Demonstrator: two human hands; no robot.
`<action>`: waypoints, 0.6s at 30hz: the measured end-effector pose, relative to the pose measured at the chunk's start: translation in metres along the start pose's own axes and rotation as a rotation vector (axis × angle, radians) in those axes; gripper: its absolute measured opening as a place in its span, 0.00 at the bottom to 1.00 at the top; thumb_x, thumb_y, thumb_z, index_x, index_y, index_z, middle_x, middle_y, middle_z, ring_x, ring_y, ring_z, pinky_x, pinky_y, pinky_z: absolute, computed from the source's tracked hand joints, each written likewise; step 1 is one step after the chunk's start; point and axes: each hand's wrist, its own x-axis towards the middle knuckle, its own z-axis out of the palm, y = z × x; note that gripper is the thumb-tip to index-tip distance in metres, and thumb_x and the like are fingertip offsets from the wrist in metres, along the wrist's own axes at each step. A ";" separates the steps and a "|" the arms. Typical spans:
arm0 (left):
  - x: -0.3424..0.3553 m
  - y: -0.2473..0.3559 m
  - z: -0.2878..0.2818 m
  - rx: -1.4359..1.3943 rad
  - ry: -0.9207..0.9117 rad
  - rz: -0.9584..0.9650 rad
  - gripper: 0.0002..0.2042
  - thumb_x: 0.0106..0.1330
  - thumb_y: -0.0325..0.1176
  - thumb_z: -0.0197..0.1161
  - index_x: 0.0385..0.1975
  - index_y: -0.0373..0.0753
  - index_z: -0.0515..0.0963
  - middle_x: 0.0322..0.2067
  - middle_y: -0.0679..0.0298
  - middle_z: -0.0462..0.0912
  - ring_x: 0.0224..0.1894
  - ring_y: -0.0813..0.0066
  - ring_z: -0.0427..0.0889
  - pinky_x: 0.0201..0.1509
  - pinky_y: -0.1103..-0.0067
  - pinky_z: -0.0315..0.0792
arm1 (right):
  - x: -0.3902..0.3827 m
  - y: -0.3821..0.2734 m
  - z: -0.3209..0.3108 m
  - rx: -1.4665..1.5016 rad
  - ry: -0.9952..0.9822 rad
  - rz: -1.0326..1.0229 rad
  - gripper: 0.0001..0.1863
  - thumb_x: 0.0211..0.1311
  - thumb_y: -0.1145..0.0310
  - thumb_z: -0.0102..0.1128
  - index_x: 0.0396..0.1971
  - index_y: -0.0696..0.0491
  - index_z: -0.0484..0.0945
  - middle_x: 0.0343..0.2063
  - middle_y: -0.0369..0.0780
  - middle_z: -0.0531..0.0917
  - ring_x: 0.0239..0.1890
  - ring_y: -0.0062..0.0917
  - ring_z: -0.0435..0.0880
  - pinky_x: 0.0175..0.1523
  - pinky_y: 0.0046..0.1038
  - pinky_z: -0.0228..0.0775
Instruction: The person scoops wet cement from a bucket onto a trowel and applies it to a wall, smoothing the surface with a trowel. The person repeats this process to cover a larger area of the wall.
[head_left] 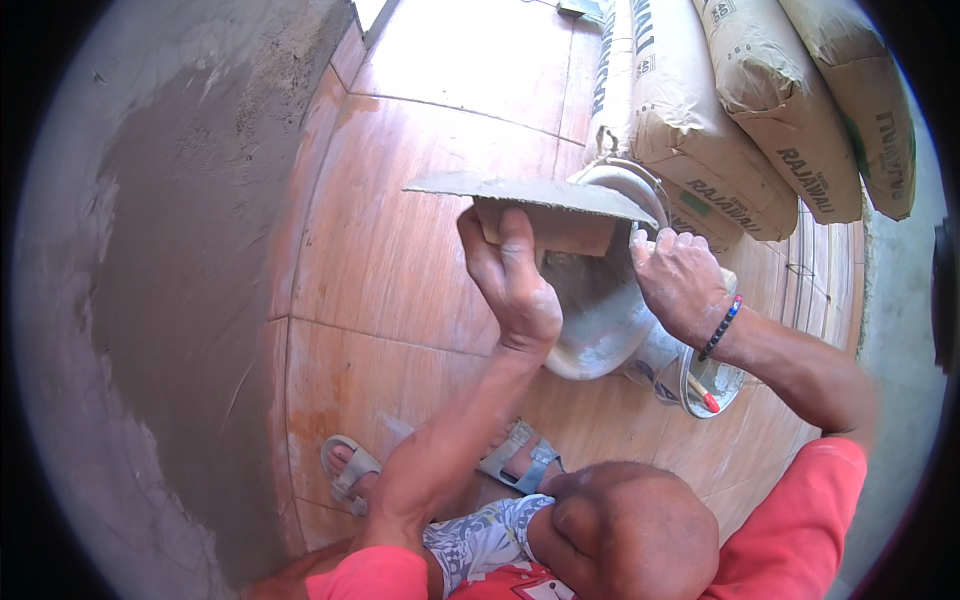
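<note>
My left hand [512, 275] is closed round the block-like handle under a plastering float [530, 192]. The float is raised and seen nearly edge-on, with grey mortar along its face and rim. My right hand [685, 275] is closed at the float's right end, on what looks like a trowel [729, 280]. Only its pale handle end shows beside the wrist; the blade is mostly hidden. Below both hands stands a bucket [590, 350] with a mortar-smeared inside, partly covered by the float and the handle.
Wet grey plaster [180, 230] covers the wall at my left. Several paper cement bags [690, 120] stand at the back right. A small pail [690, 395] holds a red-tipped wooden handle [704, 394]. Behind the float shows another white rim [625, 178]. Tiled floor [400, 260] lies beneath.
</note>
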 end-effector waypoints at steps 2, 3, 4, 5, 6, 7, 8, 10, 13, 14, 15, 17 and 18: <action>0.011 0.001 -0.002 0.068 -0.015 0.089 0.15 0.73 0.39 0.48 0.49 0.33 0.66 0.45 0.60 0.72 0.47 0.74 0.70 0.54 0.78 0.63 | 0.000 0.005 0.011 0.153 -0.012 0.025 0.19 0.55 0.72 0.55 0.47 0.63 0.73 0.29 0.48 0.80 0.31 0.38 0.83 0.34 0.36 0.74; 0.018 0.001 -0.003 0.115 -0.015 0.135 0.15 0.73 0.39 0.47 0.49 0.33 0.66 0.45 0.60 0.72 0.46 0.74 0.70 0.54 0.78 0.63 | 0.001 0.006 0.014 0.246 -0.029 0.032 0.18 0.55 0.72 0.55 0.46 0.63 0.73 0.28 0.50 0.80 0.31 0.41 0.84 0.35 0.38 0.75; 0.021 0.002 -0.006 0.119 -0.009 0.141 0.17 0.73 0.40 0.48 0.51 0.31 0.65 0.46 0.58 0.72 0.48 0.72 0.69 0.55 0.76 0.62 | 0.002 0.006 0.016 0.341 -0.046 0.038 0.18 0.55 0.72 0.55 0.45 0.63 0.73 0.27 0.51 0.81 0.31 0.43 0.84 0.36 0.40 0.75; 0.024 0.003 -0.009 0.124 -0.004 0.146 0.19 0.72 0.40 0.50 0.52 0.29 0.63 0.47 0.56 0.71 0.49 0.70 0.69 0.57 0.75 0.61 | 0.003 0.006 0.018 0.435 -0.063 0.045 0.17 0.55 0.72 0.54 0.44 0.64 0.72 0.27 0.52 0.81 0.31 0.45 0.84 0.37 0.42 0.76; 0.025 0.000 -0.011 0.125 -0.001 0.146 0.22 0.72 0.40 0.51 0.54 0.28 0.62 0.47 0.54 0.71 0.50 0.67 0.69 0.58 0.74 0.61 | 0.002 0.006 0.022 0.480 -0.083 0.041 0.17 0.54 0.72 0.54 0.43 0.64 0.72 0.26 0.53 0.81 0.31 0.46 0.83 0.37 0.43 0.76; 0.027 -0.002 -0.011 0.156 0.013 0.190 0.16 0.73 0.39 0.46 0.52 0.32 0.65 0.45 0.60 0.71 0.45 0.74 0.70 0.52 0.78 0.64 | 0.002 0.006 0.026 0.526 -0.101 0.038 0.17 0.54 0.71 0.54 0.43 0.64 0.72 0.25 0.54 0.81 0.31 0.47 0.83 0.37 0.44 0.76; 0.026 -0.003 -0.013 0.169 0.015 0.187 0.17 0.74 0.39 0.46 0.52 0.32 0.65 0.45 0.60 0.71 0.45 0.74 0.70 0.52 0.78 0.64 | 0.002 0.005 0.030 0.571 -0.119 0.033 0.16 0.54 0.71 0.54 0.42 0.64 0.71 0.24 0.55 0.80 0.30 0.48 0.83 0.38 0.44 0.76; 0.023 -0.002 -0.015 0.188 0.020 0.179 0.17 0.74 0.39 0.45 0.53 0.32 0.65 0.45 0.60 0.71 0.45 0.74 0.71 0.51 0.79 0.65 | 0.000 0.003 0.039 0.634 -0.089 0.037 0.17 0.54 0.70 0.54 0.43 0.64 0.71 0.23 0.55 0.81 0.30 0.49 0.83 0.38 0.45 0.75; 0.024 0.001 -0.020 0.230 -0.028 0.179 0.20 0.73 0.40 0.47 0.55 0.29 0.62 0.49 0.56 0.70 0.50 0.69 0.69 0.57 0.75 0.61 | -0.002 0.003 0.040 0.711 -0.111 0.057 0.17 0.55 0.69 0.54 0.43 0.63 0.71 0.24 0.55 0.80 0.32 0.50 0.82 0.40 0.45 0.75; 0.023 0.004 -0.021 0.256 -0.048 0.170 0.22 0.72 0.41 0.49 0.56 0.28 0.61 0.50 0.54 0.69 0.53 0.67 0.68 0.60 0.73 0.59 | -0.002 0.003 0.040 0.733 -0.130 0.065 0.17 0.55 0.69 0.54 0.43 0.63 0.71 0.25 0.55 0.80 0.32 0.51 0.82 0.40 0.46 0.75; 0.022 0.003 -0.020 0.236 -0.047 0.172 0.22 0.72 0.41 0.48 0.56 0.28 0.61 0.50 0.54 0.69 0.53 0.67 0.68 0.60 0.73 0.59 | -0.003 0.003 0.042 0.763 -0.115 0.056 0.17 0.55 0.69 0.54 0.43 0.62 0.71 0.25 0.55 0.80 0.33 0.51 0.82 0.41 0.46 0.75; 0.022 0.000 -0.022 0.196 -0.044 0.173 0.22 0.72 0.40 0.48 0.56 0.28 0.61 0.50 0.54 0.69 0.52 0.67 0.68 0.60 0.73 0.60 | -0.005 0.001 0.050 0.821 -0.084 0.038 0.17 0.55 0.68 0.54 0.42 0.62 0.72 0.26 0.56 0.80 0.35 0.51 0.81 0.43 0.46 0.74; 0.022 -0.001 -0.023 0.180 -0.040 0.173 0.21 0.72 0.40 0.48 0.56 0.28 0.60 0.50 0.54 0.69 0.52 0.67 0.68 0.60 0.73 0.60 | -0.004 0.001 0.052 0.840 -0.096 0.035 0.17 0.55 0.68 0.55 0.43 0.62 0.72 0.27 0.56 0.80 0.35 0.51 0.81 0.44 0.46 0.74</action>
